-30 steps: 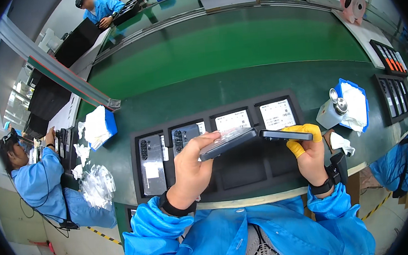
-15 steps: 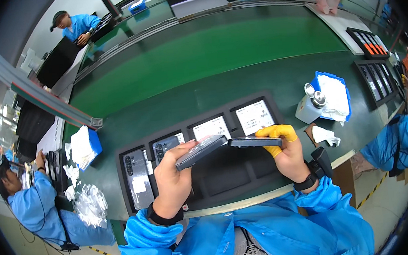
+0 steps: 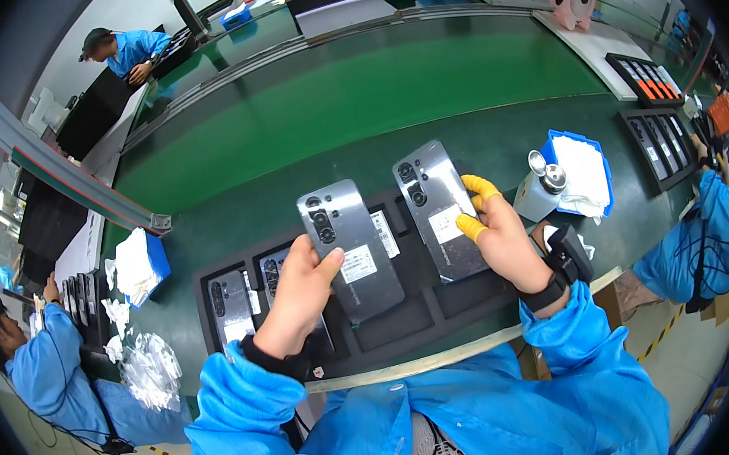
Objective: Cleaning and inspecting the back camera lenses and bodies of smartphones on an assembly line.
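My left hand [image 3: 295,292] grips a grey smartphone [image 3: 356,228] by its left edge, back side up, with its camera lenses and a white label showing. A second grey smartphone [image 3: 436,188], also back up, is held by its right edge in my right hand [image 3: 497,237], which wears yellow finger covers. Both phones are raised over a black foam tray [image 3: 391,329] and stand apart from each other. Two more phones lie in the tray's left slots: one at the far left [image 3: 231,301], another [image 3: 271,270] partly hidden behind my left hand.
Blue boxes of white wipes stand at the left [image 3: 157,256] and right [image 3: 604,173]. A metal-topped dispenser bottle [image 3: 537,199] is beside the right one. A clear plastic bag [image 3: 152,372] lies at the left. Co-workers in blue sit at both sides; a loaded tray [image 3: 657,148] is at the right.
Both phones have been turned from nearly edge-on to back side up. My hands have moved apart, so the phones no longer overlap or touch.
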A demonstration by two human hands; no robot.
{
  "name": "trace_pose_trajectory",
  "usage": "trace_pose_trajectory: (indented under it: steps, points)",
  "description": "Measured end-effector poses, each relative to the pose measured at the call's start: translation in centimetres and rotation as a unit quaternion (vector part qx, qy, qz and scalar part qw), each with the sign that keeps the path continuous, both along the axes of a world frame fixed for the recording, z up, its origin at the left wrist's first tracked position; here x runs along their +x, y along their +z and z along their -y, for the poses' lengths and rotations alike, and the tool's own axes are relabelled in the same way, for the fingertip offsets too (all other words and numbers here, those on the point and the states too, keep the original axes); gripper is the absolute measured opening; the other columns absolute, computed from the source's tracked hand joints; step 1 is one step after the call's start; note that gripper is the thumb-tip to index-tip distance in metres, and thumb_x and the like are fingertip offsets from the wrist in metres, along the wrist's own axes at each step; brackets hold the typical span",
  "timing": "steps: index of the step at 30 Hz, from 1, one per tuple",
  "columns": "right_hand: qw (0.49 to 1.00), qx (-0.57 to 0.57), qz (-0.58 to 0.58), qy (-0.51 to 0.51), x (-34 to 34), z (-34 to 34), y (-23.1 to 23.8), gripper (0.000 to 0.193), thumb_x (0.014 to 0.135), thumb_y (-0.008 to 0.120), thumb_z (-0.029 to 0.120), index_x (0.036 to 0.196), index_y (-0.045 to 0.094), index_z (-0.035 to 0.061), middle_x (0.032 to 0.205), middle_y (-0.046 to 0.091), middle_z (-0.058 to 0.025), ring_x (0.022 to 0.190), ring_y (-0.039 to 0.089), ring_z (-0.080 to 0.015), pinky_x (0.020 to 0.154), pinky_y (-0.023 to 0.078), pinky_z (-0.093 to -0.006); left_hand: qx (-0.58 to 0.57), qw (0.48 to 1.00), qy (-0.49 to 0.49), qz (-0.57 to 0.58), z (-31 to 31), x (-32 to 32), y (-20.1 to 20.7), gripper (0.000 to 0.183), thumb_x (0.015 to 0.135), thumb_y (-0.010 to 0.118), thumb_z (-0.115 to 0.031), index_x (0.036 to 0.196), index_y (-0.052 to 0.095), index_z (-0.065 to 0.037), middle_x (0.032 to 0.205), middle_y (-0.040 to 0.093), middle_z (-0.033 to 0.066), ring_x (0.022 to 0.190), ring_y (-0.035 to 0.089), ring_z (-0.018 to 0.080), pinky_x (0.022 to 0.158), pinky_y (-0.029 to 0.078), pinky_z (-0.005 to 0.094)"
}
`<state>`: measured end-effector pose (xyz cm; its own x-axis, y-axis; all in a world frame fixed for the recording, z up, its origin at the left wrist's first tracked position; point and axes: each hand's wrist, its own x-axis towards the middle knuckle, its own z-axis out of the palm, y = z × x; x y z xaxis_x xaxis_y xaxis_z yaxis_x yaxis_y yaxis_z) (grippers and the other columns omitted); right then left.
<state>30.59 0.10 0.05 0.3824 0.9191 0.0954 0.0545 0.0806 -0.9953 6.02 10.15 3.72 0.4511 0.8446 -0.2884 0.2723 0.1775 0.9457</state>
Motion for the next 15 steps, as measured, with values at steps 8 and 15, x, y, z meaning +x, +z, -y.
trace_pose_trajectory:
  steps: [8, 15]
  points:
    - [0.964, -0.104, 0.238, -0.062, -0.8, -0.7, -0.4, 0.048, 0.085, 0.057, -0.004, 0.131, 0.049, -0.0056, 0.133, 0.046, -0.0249, 0.115, 0.052, -0.0374, 0.095, 0.044, -0.0380, 0.029, 1.000, 0.002, 0.007, -2.0, -0.5, -3.9, 0.040, 0.099, 0.048, -0.009, 0.137, 0.039, 0.002, 0.127, 0.057, 0.0140, 0.109, 0.058, 0.0185, 0.088, 0.049, 0.0322]
    - [0.929, 0.013, 0.366, 0.047, -5.5, 0.3, 3.4, 0.034, 0.085, 0.064, 0.002, 0.119, 0.062, 0.0009, 0.126, 0.054, -0.0200, 0.114, 0.053, -0.0381, 0.096, 0.045, -0.0384, 0.205, 0.970, 0.065, -0.114, 1.2, -7.8, 1.1, 0.034, 0.096, 0.054, -0.006, 0.128, 0.047, 0.002, 0.090, 0.057, 0.0051, 0.073, 0.064, 0.0123, 0.063, 0.050, 0.0249]
